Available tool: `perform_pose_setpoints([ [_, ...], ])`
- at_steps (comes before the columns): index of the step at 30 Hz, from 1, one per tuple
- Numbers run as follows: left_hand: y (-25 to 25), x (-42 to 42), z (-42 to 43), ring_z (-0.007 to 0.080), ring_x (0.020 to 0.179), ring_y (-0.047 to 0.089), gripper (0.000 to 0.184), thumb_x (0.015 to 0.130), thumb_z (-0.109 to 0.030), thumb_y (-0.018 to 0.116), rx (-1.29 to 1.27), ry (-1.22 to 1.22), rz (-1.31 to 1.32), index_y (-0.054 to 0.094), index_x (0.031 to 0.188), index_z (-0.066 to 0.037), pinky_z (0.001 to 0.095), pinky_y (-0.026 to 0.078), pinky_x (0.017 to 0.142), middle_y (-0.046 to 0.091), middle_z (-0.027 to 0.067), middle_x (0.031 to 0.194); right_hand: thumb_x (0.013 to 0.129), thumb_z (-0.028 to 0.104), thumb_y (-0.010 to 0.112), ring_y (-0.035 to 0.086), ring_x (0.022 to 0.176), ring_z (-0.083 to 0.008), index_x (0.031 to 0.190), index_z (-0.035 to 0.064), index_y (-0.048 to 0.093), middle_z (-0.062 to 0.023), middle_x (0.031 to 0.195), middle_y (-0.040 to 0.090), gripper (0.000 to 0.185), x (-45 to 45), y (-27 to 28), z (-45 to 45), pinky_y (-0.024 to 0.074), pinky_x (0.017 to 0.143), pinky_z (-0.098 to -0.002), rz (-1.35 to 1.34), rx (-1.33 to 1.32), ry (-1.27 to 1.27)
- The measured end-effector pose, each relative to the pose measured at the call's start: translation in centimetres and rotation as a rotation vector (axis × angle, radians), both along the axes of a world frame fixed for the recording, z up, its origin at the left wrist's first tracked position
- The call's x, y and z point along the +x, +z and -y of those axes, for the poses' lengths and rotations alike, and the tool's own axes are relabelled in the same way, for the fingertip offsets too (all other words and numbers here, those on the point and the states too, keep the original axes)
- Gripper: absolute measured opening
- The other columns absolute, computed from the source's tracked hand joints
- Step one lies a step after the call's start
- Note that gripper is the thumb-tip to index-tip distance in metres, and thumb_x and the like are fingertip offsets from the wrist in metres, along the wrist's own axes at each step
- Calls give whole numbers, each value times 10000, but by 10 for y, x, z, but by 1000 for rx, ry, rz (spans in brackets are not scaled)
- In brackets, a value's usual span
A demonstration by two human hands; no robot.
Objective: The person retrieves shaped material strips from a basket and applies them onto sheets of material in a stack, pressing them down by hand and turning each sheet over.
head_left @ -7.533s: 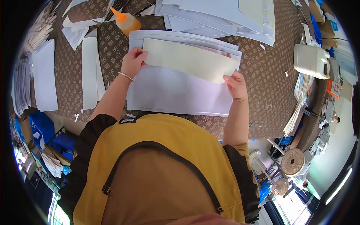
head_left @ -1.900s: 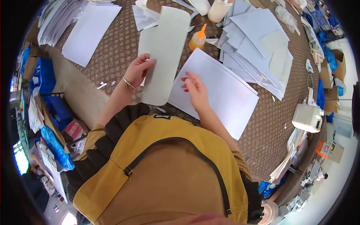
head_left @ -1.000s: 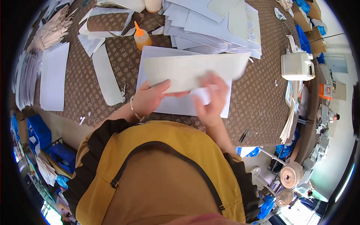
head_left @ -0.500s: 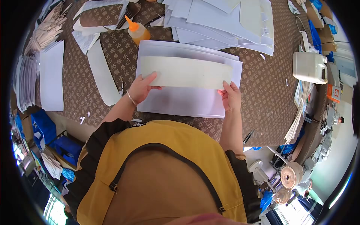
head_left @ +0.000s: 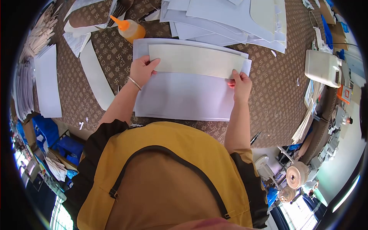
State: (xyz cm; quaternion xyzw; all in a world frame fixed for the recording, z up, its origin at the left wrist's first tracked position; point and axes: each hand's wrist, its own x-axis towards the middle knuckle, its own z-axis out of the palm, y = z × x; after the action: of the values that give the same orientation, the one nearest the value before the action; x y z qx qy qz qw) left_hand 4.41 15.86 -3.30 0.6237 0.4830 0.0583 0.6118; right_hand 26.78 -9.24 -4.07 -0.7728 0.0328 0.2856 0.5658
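A long cream strip (head_left: 195,61) is stretched level between my two hands, over the far part of some large white sheets (head_left: 184,96). My left hand (head_left: 143,71) pinches its left end between thumb and fingers. At the lower right corner, my right hand (head_left: 241,85) grips the strip the same way. The white sheets lie stacked on the brown patterned table cover (head_left: 274,96). Just beyond their far left corner an orange-tipped glue bottle (head_left: 132,30) stands on the cover.
Loose white sheets (head_left: 226,21) are piled at the back. To the left lie another cream strip (head_left: 94,74), a white sheet stack (head_left: 48,82) and paper bundles (head_left: 25,90). A white jerrycan (head_left: 322,68) stands at the right, beyond a dark pen (head_left: 255,137).
Both hands have moved the cream strip farther from my body, toward the far edge of the white sheets. My grip on both ends stays closed. The view has shifted slightly.
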Motion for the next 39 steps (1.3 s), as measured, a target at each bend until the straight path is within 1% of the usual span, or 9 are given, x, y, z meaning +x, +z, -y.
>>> perform_pose_setpoints([
  [12, -6, 0, -1, 74, 496, 534, 250, 813, -215, 659, -30, 57, 11, 645, 902, 18, 194, 456, 471, 585, 15, 673, 818, 189, 655, 558, 483, -96, 759, 9, 620, -27, 605, 590, 192, -2, 6, -8, 415, 435, -212, 29, -55, 2],
  [15, -6, 0, -1, 77, 488, 537, 244, 814, -213, 658, -22, 61, 8, 644, 895, 17, 195, 456, 468, 585, 16, 667, 816, 177, 648, 542, 452, -91, 788, -13, 629, -37, 586, 582, 193, -2, 9, -10, 413, 413, -208, 0, -121, 2],
  [25, -8, 1, -2, 79, 475, 538, 241, 811, -219, 660, -26, 75, 9, 643, 879, 12, 198, 458, 460, 586, 19, 658, 817, 190, 628, 535, 433, -111, 759, -25, 623, -65, 571, 580, 223, 5, 5, -8, 417, 405, -218, -31, -130, 23],
  [32, -2, 4, -5, 86, 487, 559, 262, 813, -238, 650, 18, -5, -62, 642, 881, 15, 203, 461, 450, 604, 28, 678, 821, 182, 614, 534, 427, -117, 769, -32, 626, -66, 563, 573, 220, 3, 6, -11, 414, 394, -230, -17, -154, -2],
  [39, -1, 5, -7, 97, 504, 581, 275, 813, -249, 647, 16, -33, -85, 643, 879, 18, 204, 471, 461, 618, 38, 692, 810, 169, 618, 531, 414, -128, 791, -49, 631, -69, 558, 571, 219, 7, 5, -12, 410, 385, -237, -19, -172, -10],
])
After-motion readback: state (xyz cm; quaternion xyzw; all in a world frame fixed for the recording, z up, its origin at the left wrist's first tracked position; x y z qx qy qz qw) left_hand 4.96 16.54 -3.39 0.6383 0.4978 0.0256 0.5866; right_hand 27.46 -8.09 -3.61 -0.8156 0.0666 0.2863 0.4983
